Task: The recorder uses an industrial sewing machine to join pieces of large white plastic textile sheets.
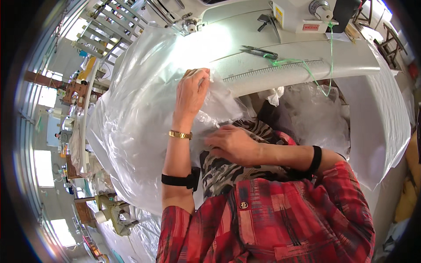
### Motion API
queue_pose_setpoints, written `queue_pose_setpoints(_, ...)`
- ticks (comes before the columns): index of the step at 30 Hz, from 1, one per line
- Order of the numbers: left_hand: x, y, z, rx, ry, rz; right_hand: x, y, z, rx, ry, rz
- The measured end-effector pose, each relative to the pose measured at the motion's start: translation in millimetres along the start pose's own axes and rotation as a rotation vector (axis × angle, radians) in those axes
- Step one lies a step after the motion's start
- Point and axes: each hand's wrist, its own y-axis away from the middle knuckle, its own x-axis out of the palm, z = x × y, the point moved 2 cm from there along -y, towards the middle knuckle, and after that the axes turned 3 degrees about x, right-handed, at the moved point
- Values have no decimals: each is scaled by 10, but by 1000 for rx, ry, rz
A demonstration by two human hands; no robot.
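Clear plastic sheet [136, 118] spreads over the left part of the white table [302, 50], creased and shiny, and hangs over the front edge toward the lap. Left hand [192, 90]: narrow, fingers bunched, pinching the sheet near the table's front edge; gold watch [180, 134] on that wrist. Right hand [232, 143]: lower, just above the camo trousers [223, 175], beside the sheet's hanging part; fingers half curled and blurred, can't tell if they grip. Black bands [315, 160] on both forearms. Shirt [280, 215] is red plaid. Table, right of the left hand: ruler scale [274, 69] along the front edge, dark snips [258, 51] behind it, green thread [275, 62] close by, trailing off the edge. Sewing machine [302, 17] at the back right. More plastic [315, 116] bunched below the table.
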Motion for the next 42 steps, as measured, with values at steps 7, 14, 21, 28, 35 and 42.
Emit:
queue_pose_setpoints(7, 33, 5, 13, -13, -37, -1, -364, 607, -367, 812, -506, -410)
queue_pose_setpoints(14, 27, -16, -17, -29, -58, 8, -100, 596, -602, 771, -710, -537)
queue_pose_setpoints(21, -21, -76, -113, -1, -163, 71, 63, 512, -547, 754, -1223, -321)
queue_pose_setpoints(28, 2, -106, -194, 45, -270, 116, 210, 471, -799, 1032, -1344, -162)
queue_pose_setpoints(35, 36, -84, -188, 63, -287, 73, 58, 539, -837, 852, -754, -208)
queue_pose_setpoints(42, 34, -82, -179, 25, -295, 111, -203, 271, -766, 657, -615, -298)
